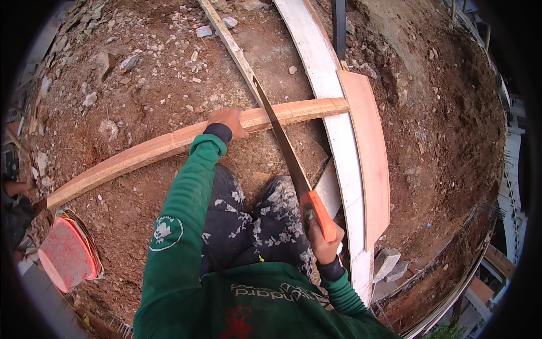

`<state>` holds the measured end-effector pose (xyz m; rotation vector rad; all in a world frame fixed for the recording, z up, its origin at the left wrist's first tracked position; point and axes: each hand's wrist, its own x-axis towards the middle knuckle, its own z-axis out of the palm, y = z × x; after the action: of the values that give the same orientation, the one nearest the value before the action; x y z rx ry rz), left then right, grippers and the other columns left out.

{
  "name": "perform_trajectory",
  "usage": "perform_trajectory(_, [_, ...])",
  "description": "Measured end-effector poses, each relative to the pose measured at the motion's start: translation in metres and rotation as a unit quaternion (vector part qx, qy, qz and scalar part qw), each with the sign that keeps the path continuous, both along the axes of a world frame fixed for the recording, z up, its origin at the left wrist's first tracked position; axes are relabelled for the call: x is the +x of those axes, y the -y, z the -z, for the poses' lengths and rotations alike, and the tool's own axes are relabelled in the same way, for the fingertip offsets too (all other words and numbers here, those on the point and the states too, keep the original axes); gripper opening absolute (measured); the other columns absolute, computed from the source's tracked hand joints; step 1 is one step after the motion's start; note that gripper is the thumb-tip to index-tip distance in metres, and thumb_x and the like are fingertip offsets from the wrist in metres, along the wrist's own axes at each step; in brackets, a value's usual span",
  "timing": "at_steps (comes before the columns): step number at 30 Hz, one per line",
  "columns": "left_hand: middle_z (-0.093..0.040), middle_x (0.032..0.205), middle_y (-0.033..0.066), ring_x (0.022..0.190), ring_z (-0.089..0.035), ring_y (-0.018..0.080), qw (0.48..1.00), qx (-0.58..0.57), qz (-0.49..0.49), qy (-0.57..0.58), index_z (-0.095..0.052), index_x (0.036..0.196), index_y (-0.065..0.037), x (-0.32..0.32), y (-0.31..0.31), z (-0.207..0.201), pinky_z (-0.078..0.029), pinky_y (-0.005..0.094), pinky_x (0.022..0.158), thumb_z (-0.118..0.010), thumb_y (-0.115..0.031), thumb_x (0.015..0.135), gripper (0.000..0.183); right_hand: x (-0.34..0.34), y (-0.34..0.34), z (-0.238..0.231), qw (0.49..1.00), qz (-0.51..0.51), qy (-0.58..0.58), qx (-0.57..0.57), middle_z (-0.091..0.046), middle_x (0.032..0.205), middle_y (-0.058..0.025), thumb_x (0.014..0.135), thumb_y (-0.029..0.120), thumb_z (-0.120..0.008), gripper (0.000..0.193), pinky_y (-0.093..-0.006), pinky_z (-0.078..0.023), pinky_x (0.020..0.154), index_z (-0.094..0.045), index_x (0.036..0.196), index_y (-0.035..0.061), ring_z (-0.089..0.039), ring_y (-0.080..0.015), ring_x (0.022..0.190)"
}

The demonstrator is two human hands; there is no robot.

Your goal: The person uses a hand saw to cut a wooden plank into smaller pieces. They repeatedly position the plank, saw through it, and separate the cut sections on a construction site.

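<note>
A long wooden beam (141, 153) runs crosswise before me, its right end resting on a white-faced board (351, 169). My left hand (228, 121) is closed over the beam, pressing it from above. In my right hand (326, 245) is the orange handle of a handsaw (289, 151). The saw's dark blade slants away from me across the beam, a little right of my left hand. Whether its teeth have cut into the wood cannot be made out. A narrow wooden strip (232, 47) reaches from the far side to the beam near the blade.
A reddish plywood piece (370, 164) lies along the white board's right side. At the left, a red bucket (66, 253) stands below the beam's end, near another person (18, 209) at the picture's edge. Stones (129, 63) litter the soil; concrete chunks (386, 263) sit at lower right.
</note>
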<state>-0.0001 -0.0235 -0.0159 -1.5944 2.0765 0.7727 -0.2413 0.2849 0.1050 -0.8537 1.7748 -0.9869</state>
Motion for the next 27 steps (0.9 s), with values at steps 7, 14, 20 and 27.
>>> perform_trajectory(7, [-0.069,0.122,0.0240,0.110,-0.068,0.0381,0.997,0.075,-0.015,-0.007,-0.065,0.131,0.000,0.012,0.021,0.007,-0.053,0.0452,0.099,-0.090,-0.054,0.059,0.094,0.022,0.074,0.032,0.996,-0.039,-0.053,-0.066,-0.066,0.075,-0.0044,0.093,0.006,-0.070,0.012,-0.0299,-0.049,0.063,-0.071,0.097,-0.0047,-0.059,-0.0111,0.067])
perform_trajectory(14, [-0.069,0.120,0.0225,0.111,-0.068,0.0371,0.995,0.093,-0.042,-0.021,-0.067,0.124,0.003,0.003,0.030,0.005,-0.054,0.0445,0.096,-0.092,-0.051,0.055,0.091,0.009,0.036,0.040,1.000,0.000,-0.017,-0.026,-0.072,0.083,-0.0091,0.091,0.003,-0.068,0.025,-0.0292,-0.053,0.071,-0.073,0.113,-0.0054,-0.067,-0.0133,0.076])
perform_trajectory(20, [-0.065,0.126,0.0282,0.116,-0.065,0.0383,0.980,0.172,-0.075,-0.068,-0.056,0.133,0.012,0.016,0.062,0.011,-0.052,0.0439,0.099,-0.092,-0.053,0.055,0.108,0.020,0.044,0.036,0.999,-0.020,-0.035,-0.031,-0.071,0.091,-0.0109,0.092,0.004,-0.067,0.026,-0.0312,-0.052,0.079,-0.071,0.116,-0.0055,-0.067,-0.0155,0.086])
perform_trajectory(27, [-0.069,0.119,0.0247,0.110,-0.068,0.0380,0.993,0.104,-0.044,-0.045,-0.066,0.123,0.003,0.007,0.042,0.012,-0.053,0.0443,0.098,-0.093,-0.052,0.054,0.092,0.027,0.066,0.053,0.997,0.001,-0.023,-0.067,-0.064,0.087,-0.0068,0.092,0.005,-0.066,0.016,-0.0297,-0.045,0.072,-0.068,0.105,-0.0050,-0.059,-0.0127,0.081])
